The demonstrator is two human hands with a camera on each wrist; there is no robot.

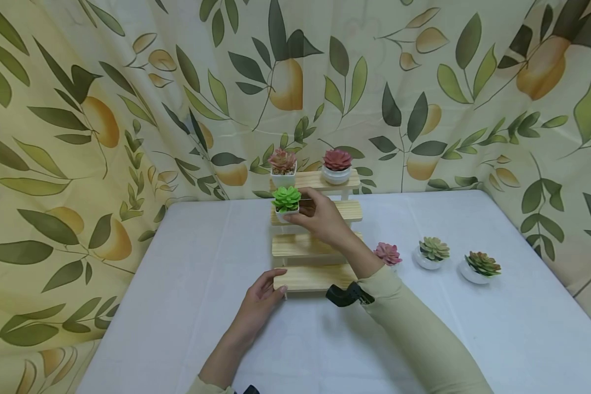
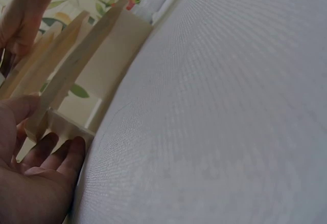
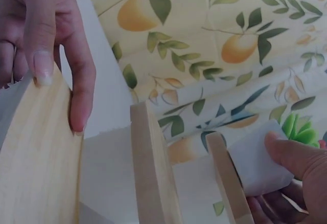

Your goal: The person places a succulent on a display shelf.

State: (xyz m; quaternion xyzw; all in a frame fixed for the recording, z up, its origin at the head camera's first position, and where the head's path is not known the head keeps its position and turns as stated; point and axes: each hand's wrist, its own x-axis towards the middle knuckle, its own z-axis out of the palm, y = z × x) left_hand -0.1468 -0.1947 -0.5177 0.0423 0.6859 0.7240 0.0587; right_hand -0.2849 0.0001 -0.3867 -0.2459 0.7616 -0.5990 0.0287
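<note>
- One table (image 1: 207, 241), covered in white, carried a four-tier wooden stand (image 1: 297, 247) near its far edge.
- The left hand (image 1: 262, 295) gripped the left end of the lowest tier (image 1: 315, 278), thumb on top; a light, steady hold there would likely have kept the stand from shifting.
- The right hand (image 1: 320, 218) pinched a white pot (image 1: 282, 215) with a green succulent (image 1: 287, 198), at the left end of the second tier from the top. Keeping the pot upright, clear of the tier's edge, and releasing it only once its base sat flat seemed wise.
- A pink succulent (image 1: 387, 253) stood to the right, its pot largely hidden by the right forearm and sleeve (image 1: 418, 328).
- Some right fingertips lay behind the white pot, and whether its base touched wood could not be told.
</note>
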